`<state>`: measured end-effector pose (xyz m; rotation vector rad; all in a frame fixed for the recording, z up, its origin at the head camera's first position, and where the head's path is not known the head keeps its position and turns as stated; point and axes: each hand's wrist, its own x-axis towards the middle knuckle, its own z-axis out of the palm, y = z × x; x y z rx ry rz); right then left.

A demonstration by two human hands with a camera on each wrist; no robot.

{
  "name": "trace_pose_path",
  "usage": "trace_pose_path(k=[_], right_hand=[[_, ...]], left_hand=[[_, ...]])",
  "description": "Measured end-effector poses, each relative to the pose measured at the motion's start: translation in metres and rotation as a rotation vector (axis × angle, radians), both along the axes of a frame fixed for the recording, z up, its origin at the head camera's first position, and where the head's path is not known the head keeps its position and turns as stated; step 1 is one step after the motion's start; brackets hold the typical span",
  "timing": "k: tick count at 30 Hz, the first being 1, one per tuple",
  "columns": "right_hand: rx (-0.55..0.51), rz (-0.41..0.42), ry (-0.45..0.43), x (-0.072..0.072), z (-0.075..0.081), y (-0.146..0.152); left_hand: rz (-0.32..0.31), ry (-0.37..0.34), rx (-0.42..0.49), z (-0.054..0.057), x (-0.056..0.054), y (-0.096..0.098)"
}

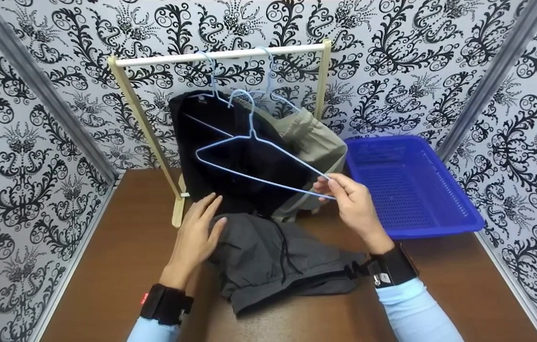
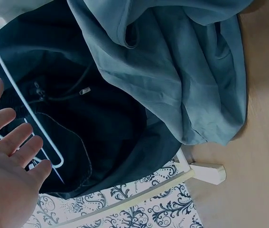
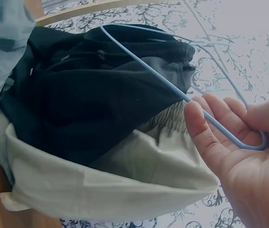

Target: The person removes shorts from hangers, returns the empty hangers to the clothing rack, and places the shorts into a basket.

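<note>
My right hand (image 1: 351, 204) holds a light blue wire hanger (image 1: 268, 180) by its right corner, thumb and fingers around the wire. The hanger is bare and its hook points up, in front of the hanging clothes. In the right wrist view the hanger's rounded corner lies against the palm. My left hand (image 1: 197, 232), fingers spread and holding nothing, hovers by the left edge of dark grey drawstring shorts (image 1: 273, 256). These shorts lie on the table with their waistband toward me. In the left wrist view the hanger's far end (image 2: 53, 152) overlaps the left fingertips.
Behind stands a wooden rack (image 1: 221, 54) with black drawstring bottoms (image 1: 197, 142) and beige elastic-waist bottoms (image 1: 325, 142) on blue hangers. A blue plastic basket (image 1: 473, 225) sits at the right on the brown table (image 1: 102, 266). Patterned walls enclose the back and both sides.
</note>
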<state>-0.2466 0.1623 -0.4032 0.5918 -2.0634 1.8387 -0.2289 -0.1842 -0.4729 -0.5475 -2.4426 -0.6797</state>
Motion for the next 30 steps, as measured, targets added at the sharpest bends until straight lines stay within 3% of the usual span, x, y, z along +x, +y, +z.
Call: trace_pose_path(k=[9,30], right_hand=[[-0.01,0.015,0.026,-0.007,0.021,-0.016],[-0.041,0.126,0.0,-0.034,0.07,-0.064]], left_hand=[[0.013,-0.012,-0.02,0.007,-0.003,-0.002],[0.068,-0.017,-0.039,0.005,-0.013,0.003]])
